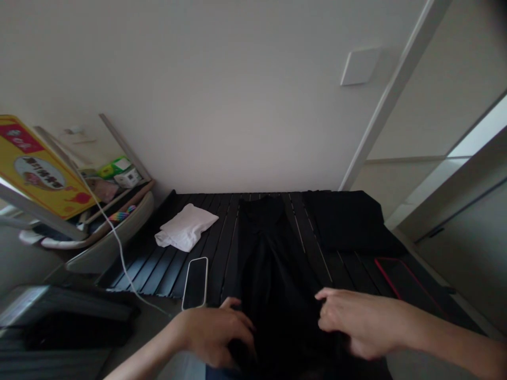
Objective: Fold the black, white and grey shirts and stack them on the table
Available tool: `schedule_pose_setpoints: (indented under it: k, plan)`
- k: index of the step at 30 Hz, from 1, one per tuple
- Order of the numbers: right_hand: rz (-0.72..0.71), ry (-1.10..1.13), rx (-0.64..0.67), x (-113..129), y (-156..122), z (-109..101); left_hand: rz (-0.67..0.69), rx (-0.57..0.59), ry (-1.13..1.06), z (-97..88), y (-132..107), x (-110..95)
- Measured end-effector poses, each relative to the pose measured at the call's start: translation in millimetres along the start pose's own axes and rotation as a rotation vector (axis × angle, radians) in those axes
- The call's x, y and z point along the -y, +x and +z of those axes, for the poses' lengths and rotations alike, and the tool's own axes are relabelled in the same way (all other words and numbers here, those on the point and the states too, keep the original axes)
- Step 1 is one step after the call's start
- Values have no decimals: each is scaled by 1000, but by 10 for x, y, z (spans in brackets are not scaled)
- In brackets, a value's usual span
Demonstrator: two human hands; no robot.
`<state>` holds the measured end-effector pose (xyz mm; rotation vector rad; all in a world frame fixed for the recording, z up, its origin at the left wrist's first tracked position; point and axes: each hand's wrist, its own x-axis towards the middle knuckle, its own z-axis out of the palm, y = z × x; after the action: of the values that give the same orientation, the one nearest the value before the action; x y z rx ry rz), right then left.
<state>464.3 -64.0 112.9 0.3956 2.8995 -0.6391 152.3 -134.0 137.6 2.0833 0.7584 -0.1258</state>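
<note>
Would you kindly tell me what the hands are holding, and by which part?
The left hand appears to grip the near end of the black garment; whether the right hand, at its edge, holds anything cannot be told.

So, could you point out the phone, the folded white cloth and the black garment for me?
phone (195,283), head view, on its dark screen
folded white cloth (186,228), head view, on its top layer
black garment (263,253), head view, on its middle, above the hands
</note>
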Motion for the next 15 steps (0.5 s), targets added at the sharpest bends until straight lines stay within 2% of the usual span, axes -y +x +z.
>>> schedule_pose_setpoints:
  k: [4, 6, 9, 12, 15]
  plan:
    - [12, 249, 238, -137, 101, -128, -12, 119, -156, -96, 87, 204]
    - [110, 269, 253, -312, 229, -193, -83, 39, -122, -208, 198, 389]
    - [391, 120, 87, -662, 470, -247, -282, -294, 68, -414, 432, 766]
    - [639, -79, -109, -1006, 727, -318, -501, -659, 164, -668, 706, 1164]
    - [762, -177, -272, -1261, 991, -488, -604, -866, 200, -996, 972, 1451]
